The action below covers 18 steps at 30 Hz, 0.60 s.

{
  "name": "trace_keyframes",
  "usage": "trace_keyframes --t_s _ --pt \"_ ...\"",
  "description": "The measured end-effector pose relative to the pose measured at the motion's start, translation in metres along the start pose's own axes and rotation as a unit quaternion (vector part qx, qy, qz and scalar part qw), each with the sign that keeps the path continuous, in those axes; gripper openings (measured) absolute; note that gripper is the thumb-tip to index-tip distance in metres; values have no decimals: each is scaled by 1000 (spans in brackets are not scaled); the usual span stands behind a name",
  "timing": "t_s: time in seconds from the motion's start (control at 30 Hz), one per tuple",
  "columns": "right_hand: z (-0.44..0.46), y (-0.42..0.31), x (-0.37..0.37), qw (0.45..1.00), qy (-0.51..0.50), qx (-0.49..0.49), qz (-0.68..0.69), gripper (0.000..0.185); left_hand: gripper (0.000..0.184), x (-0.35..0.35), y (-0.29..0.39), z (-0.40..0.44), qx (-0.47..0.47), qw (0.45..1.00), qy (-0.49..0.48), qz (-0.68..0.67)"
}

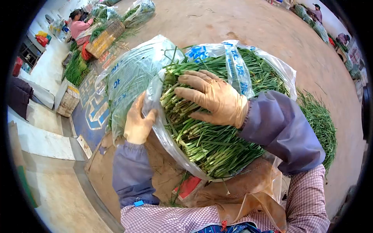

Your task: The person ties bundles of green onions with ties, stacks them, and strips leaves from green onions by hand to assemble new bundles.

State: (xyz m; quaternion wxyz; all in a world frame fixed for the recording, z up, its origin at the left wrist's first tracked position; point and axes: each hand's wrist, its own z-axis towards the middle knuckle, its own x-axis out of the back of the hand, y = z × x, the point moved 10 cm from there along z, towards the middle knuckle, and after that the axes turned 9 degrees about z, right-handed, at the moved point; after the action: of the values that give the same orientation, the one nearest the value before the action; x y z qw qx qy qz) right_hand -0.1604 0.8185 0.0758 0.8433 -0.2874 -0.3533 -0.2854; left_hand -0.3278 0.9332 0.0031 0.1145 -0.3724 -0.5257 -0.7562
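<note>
A clear plastic bag [171, 145] with blue print stands open in front of me, packed with long green stalks [210, 155] whose pale ends face left. My left hand [140, 120], in a tan glove, pinches the bag's left rim between thumb and fingers. My right hand [213, 97], gloved too, lies over the stalks near their pale ends, its fingers spread and pointing left. Whether it presses on them is hard to tell. Just left of this bag is another filled plastic bag [134, 77].
Loose green stalks [320, 126] lie on the floor at the right. Boxes [105, 39] and a person in pink [79, 27] are at the upper left. Two more people sit at the upper right. A low white ledge [46, 141] runs along the left.
</note>
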Motion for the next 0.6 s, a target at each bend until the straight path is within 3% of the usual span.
trace_keyframes --t_s 0.03,0.13,0.3,0.4,0.43,0.57,0.6 --pt "-1 0 -3 1000 -13 0 3 72 55 2 -7 7 -31 998 35 50" --pt "-12 13 -9 999 -34 -6 18 82 48 -2 19 11 -1 991 65 115" --pt "-3 36 -16 997 -64 -17 34 93 46 -19 13 18 -115 970 146 154" --pt "8 42 -25 992 -117 -46 29 99 50 -26 -14 26 -16 997 69 -41" --pt "7 37 -29 990 -128 -51 16 102 52 -28 -25 28 -27 992 97 -71" --pt "6 38 -47 988 -122 -86 -38 107 51 -37 -41 31 -49 987 141 -59" --pt "7 43 -48 988 -111 -99 -48 107 51 -42 -46 34 -33 987 114 -108"
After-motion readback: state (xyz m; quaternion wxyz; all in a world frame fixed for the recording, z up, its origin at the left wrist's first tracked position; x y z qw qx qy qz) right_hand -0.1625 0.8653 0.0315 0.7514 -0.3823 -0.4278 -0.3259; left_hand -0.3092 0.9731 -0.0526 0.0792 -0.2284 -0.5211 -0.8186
